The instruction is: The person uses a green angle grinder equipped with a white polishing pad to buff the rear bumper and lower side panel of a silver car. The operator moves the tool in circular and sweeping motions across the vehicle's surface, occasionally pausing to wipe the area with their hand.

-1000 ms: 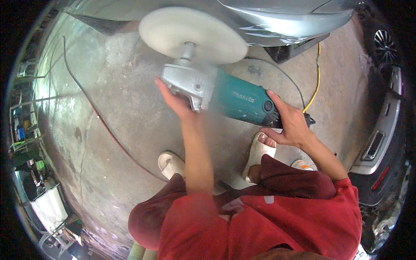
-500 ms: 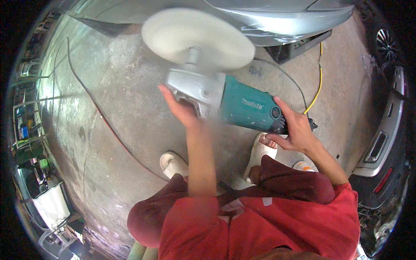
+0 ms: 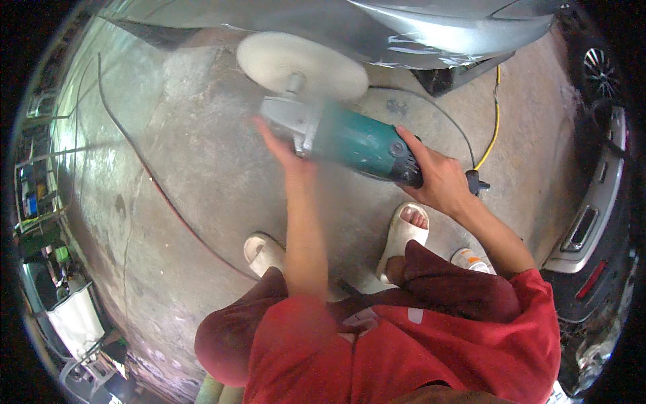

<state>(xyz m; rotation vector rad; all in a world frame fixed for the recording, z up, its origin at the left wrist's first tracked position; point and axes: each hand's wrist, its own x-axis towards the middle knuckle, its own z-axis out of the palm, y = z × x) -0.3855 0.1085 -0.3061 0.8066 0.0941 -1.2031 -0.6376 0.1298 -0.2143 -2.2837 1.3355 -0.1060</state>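
A green-and-silver power polisher is held over the floor between both hands, with its round white pad facing the grey car bumper at the far side. The pad is smooth with blur, and its upper edge lies close to the bumper; whether they touch I cannot tell. My left hand grips the silver head of the polisher, its fingers partly hidden behind the metal. Around the dark rear end of the green body wraps my right hand, thumb side along the housing.
A yellow cable meets a dark cord at a black plug. A reddish hose crosses the floor at left. A white tub stands beside my right foot. Another car part is at right, and racks with clutter line the left.
The polisher has moved farther from me toward the bumper, and its pad looks smaller. My right hand has shifted left and forward with it; both hands keep their hold.
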